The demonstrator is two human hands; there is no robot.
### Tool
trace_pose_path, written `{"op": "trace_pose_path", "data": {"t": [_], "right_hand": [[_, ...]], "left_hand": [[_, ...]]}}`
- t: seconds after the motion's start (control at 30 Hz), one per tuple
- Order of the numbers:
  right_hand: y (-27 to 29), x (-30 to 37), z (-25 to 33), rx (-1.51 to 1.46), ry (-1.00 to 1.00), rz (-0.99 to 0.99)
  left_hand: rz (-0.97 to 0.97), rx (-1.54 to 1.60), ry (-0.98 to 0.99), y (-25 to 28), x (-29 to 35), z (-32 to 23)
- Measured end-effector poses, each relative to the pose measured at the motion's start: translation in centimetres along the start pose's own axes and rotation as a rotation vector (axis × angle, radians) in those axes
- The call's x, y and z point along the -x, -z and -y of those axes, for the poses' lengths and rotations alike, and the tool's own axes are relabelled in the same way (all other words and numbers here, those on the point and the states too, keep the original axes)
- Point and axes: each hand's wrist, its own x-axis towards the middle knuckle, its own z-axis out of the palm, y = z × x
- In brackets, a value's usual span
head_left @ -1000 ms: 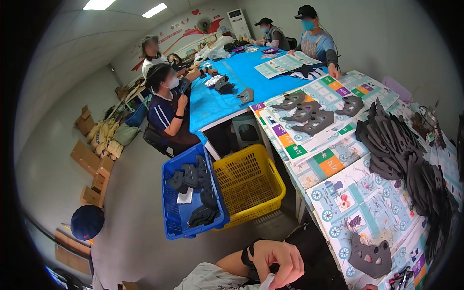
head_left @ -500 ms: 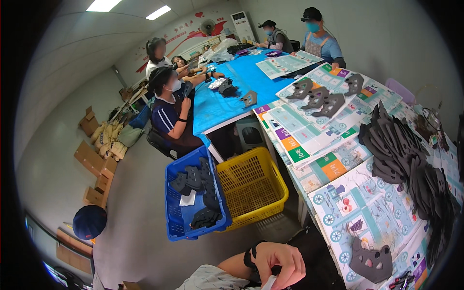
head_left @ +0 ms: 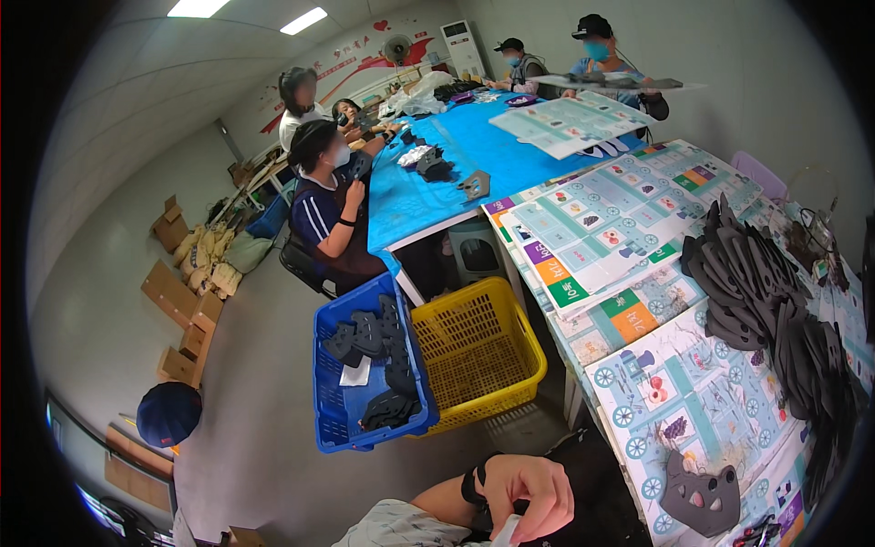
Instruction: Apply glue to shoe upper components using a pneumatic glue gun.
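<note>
At the bottom middle, my left hand [head_left: 529, 497] reaches in from the lower left, a black band round its wrist. Its fingers are curled closed on a small piece of white material [head_left: 507, 531], mostly hidden below the hand; cloth or paper, I cannot tell. My right hand is out of sight. To the right of my hand, a dark grey foam-like piece with cut-out holes [head_left: 698, 497] lies on a printed board [head_left: 674, 397]. Farther right, a big heap of similar dark pieces [head_left: 743, 273] runs along the table.
A blue crate [head_left: 330, 428] holding dark pieces and a yellow crate [head_left: 533, 374] stand on the floor ahead. Co-workers sit and stand round a blue-covered table [head_left: 401, 214]. One person at the far right holds a board with dark pieces [head_left: 629, 82]. Cartons [head_left: 173, 301] line the left wall.
The person at the far right has lifted the board bearing dark pieces off the stack, baring the printed boards beneath. My left hand stays nearly where it was, still closed.
</note>
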Motion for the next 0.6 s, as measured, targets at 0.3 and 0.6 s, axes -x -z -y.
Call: {"op": "trace_pose_path", "data": {"t": [0.3,0.6], "right_hand": [[0.2,0.1,0.4,0.030,-0.029,-0.022],[0.5,0.4,0.1,-0.062,-0.019,-0.018]], "left_hand": [[-0.050,-0.095,-0.026,0.2,0.2,-0.1],[-1.002,-2.282,0.210,2.2,3.0,-16.5]]}}
